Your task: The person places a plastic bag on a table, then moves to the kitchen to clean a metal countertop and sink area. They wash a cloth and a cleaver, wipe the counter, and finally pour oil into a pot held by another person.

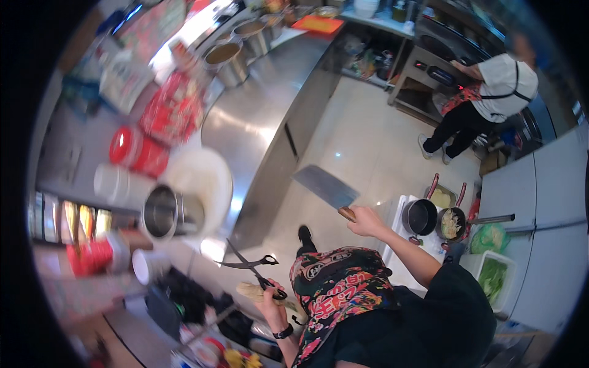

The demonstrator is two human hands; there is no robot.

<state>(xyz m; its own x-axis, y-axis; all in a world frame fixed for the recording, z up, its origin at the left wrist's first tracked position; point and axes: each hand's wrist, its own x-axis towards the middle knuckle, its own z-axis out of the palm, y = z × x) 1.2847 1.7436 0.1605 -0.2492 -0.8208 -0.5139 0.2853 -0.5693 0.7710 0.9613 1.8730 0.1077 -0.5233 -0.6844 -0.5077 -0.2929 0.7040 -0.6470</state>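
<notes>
My right hand [366,221] grips the wooden handle of a cleaver [327,186], its broad blade held out flat over the floor. Black-handled scissors [251,266], blades spread apart, are in my left hand [270,304]. The same hand also holds a pale beige bundle [251,290], perhaps a cloth or noodles; I cannot tell which. A dark band circles that wrist. Between both arms hangs my floral apron [340,285], which bears writing.
A steel counter [257,108] holds steel pots [224,54]. Left of me are a white round tub [216,184] and red-lidded jars [138,149]. To the right, two black pans [419,216] sit near a bin of greens [492,280]. A co-worker [499,87] stands at the far worktop.
</notes>
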